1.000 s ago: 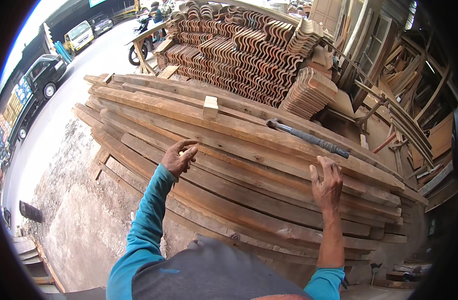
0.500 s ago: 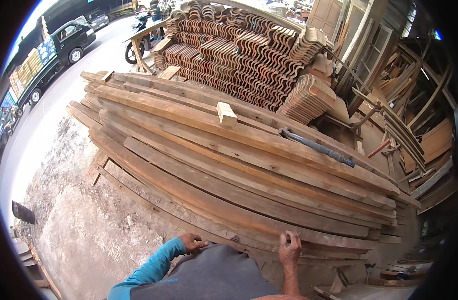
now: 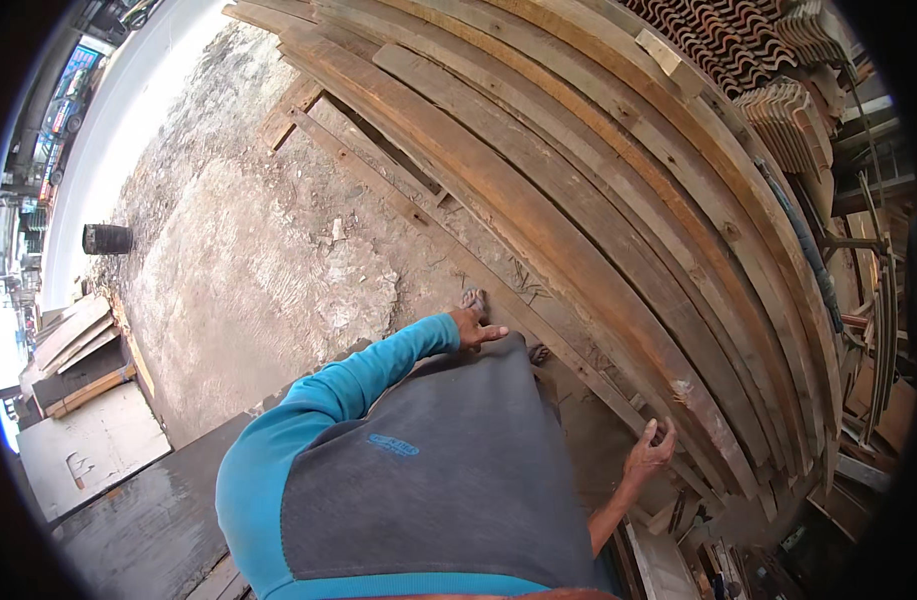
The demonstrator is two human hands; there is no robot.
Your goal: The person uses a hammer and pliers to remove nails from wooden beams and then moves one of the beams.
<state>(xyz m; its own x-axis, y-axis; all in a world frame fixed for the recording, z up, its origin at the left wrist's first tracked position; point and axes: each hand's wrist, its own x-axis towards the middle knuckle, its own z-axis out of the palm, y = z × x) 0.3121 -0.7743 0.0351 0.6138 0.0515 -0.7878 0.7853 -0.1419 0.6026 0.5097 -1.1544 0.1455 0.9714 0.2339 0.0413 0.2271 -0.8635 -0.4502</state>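
Observation:
My left hand [image 3: 475,329], at the end of a blue sleeve, is in front of my dark grey shirt. Its fingers are partly stretched out, with nothing visible in them. My right hand [image 3: 649,452] is low on the right with fingers curled; anything inside them is hidden. It is nearest the lower end of a long brown wooden beam [image 3: 508,195], and I cannot tell whether it touches it. Several more long beams [image 3: 618,210] lie side by side in a stack beyond. A thin wooden strip [image 3: 363,170] runs along the ground by the stack.
A short wood block [image 3: 668,60] and a long dark-handled tool [image 3: 798,230] rest on the stack. Curved roof tiles [image 3: 718,40] are piled at the far right. A black container [image 3: 108,239] stands on the dirt at left, near a pale board [image 3: 108,440].
My view has turned down and to the left, showing more of my shirt and the ground. The left hand has come in close to my front. The right hand's fingers are more curled.

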